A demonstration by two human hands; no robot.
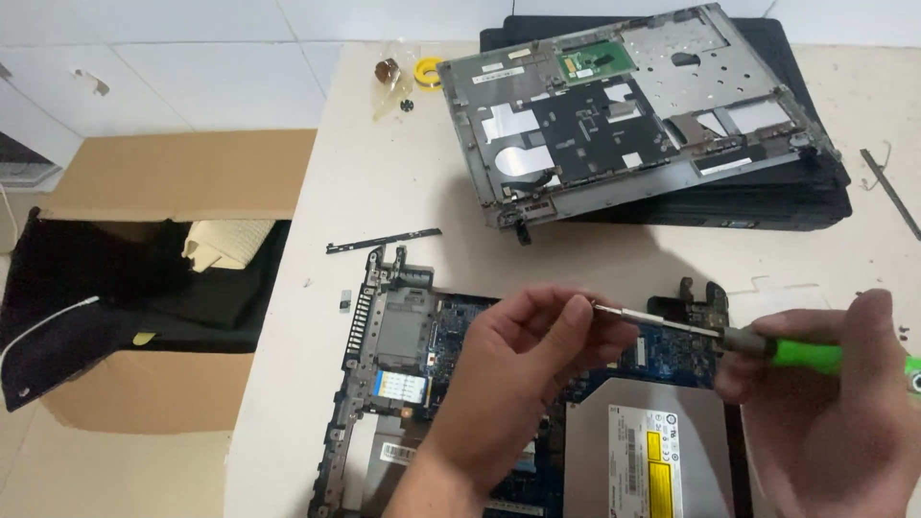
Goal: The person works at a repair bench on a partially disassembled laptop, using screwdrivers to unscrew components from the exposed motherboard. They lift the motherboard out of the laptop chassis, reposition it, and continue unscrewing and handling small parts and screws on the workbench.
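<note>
The screwdriver, green-handled, is being held level at centre right of the frame, its handle being enclosed by the right hand and its metal tip being pinched by the left hand. Beneath it the opened laptop base is being left exposed, circuit board and silver optical drive still seated. The removed top cover is lying at the upper centre of the surface. The base's lower part is being cut off, and any screw is hidden.
</note>
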